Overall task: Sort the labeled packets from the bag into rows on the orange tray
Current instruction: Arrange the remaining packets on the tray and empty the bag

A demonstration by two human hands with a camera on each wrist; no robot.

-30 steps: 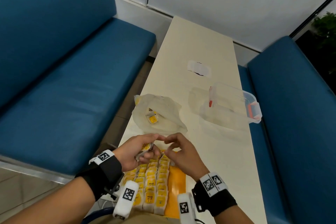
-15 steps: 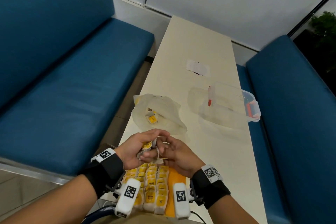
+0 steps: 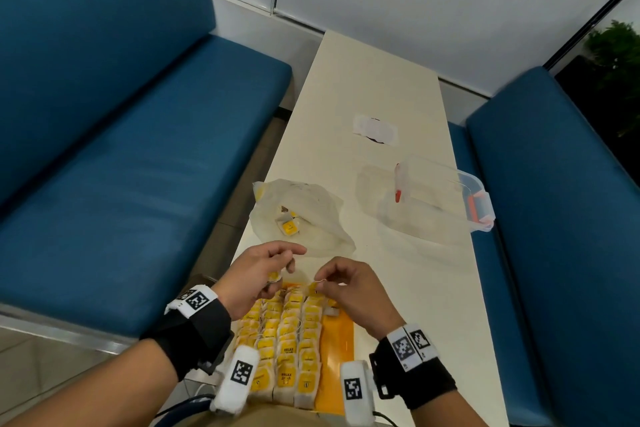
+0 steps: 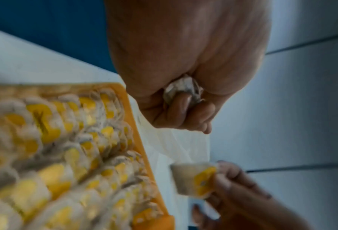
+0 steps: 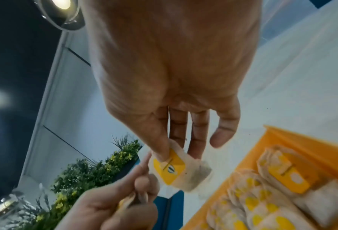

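Observation:
At the near end of the table lies the orange tray [image 3: 341,331], with several rows of yellow-labelled packets [image 3: 289,340] on its left part. Over the tray's far edge, my left hand [image 3: 277,274] grips a bunch of packets [image 4: 184,90] in its curled fingers. My right hand [image 3: 320,282] is just to the right of it. Its thumb and fingers pinch one yellow-labelled packet [image 5: 176,168] above the tray's far end. The translucent bag [image 3: 304,218] lies open beyond the hands with a few packets [image 3: 289,227] still inside.
A clear plastic container [image 3: 446,198] with orange clips stands at the right side of the table, near its edge. A white slip [image 3: 375,130] lies further back. Blue benches [image 3: 138,149] flank the narrow table on both sides.
The hands were pressed together over the tray. They have drawn apart, and the right hand now holds a single packet away from the left hand's bunch.

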